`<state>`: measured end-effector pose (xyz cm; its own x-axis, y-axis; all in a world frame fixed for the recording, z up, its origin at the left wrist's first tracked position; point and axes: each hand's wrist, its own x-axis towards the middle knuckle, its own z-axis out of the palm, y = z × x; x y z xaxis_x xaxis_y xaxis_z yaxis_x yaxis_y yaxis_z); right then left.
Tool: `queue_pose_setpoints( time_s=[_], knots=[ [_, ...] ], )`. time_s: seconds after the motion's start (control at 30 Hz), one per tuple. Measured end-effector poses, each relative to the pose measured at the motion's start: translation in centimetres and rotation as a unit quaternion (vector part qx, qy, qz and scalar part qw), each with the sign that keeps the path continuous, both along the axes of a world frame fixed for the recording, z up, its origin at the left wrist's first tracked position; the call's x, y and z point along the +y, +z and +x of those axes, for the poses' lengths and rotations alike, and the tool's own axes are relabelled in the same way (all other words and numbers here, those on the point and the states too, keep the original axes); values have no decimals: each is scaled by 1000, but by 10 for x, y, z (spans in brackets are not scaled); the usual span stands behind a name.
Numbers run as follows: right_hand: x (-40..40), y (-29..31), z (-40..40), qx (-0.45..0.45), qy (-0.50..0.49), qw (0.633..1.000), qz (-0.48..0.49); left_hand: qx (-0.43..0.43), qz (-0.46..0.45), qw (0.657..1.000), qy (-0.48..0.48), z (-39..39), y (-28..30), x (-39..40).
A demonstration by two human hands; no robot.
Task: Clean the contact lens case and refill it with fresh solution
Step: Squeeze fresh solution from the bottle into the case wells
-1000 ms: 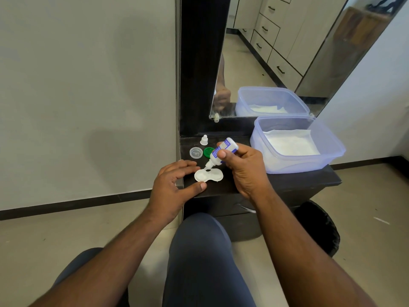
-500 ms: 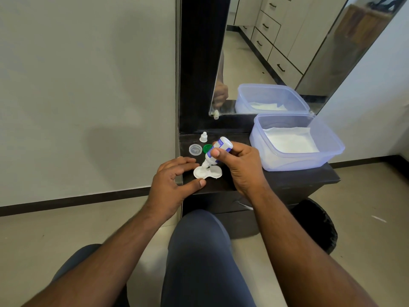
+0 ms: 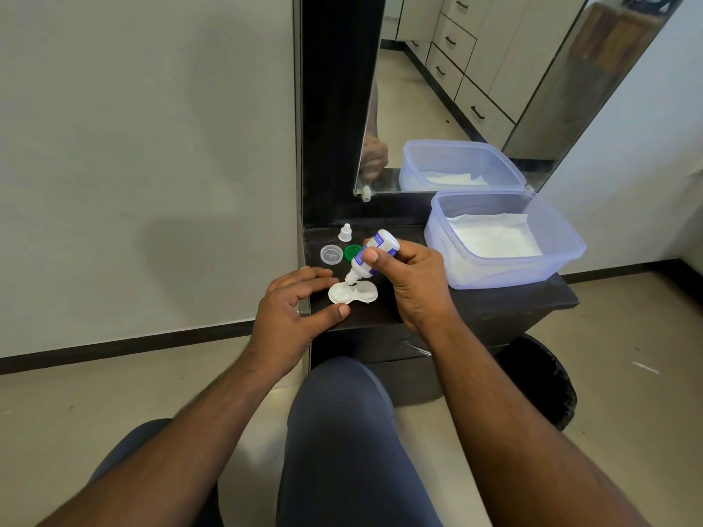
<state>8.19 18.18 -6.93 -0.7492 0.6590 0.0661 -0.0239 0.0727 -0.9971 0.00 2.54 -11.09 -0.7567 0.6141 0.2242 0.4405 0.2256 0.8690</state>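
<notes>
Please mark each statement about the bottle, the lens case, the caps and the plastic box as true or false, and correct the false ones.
1. The right hand grips the solution bottle tilted, nozzle down over the lens case. True.
2. The left hand lifts the case off the shelf. False: the case lies on the shelf, the fingers at its edge.
3. The green cap is screwed on the case. False: it lies behind the case, beside the clear cap.
4. The plastic box has no lid on. True.
</notes>
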Motion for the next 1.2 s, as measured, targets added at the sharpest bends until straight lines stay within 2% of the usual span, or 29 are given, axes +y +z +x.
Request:
queue_pose_setpoints(
  time_s=[0.23,0.5,0.57,0.67,0.8,1.2],
  knots=[
    [0,2,1,26,1,999,-30,-4,6,1000,-4,-2,-2,0],
    [7,8,1,143,-18,965,-219,-8,6,1000,-9,-1,2,-1],
    [11,12,3,132,-20,971,-197,-10,6,1000,-10,-1,1,-1],
    [12,20,5,68,-4,993,-100,-3,-7,1000,-6,-2,1,0],
    [12,19,6,-4,10,1000,-5,5,-10,1000,-7,-2,2,0],
    [15,4,6,-30,-21,999,-13,11,-7,1000,-7,-2,1,1]
  ],
)
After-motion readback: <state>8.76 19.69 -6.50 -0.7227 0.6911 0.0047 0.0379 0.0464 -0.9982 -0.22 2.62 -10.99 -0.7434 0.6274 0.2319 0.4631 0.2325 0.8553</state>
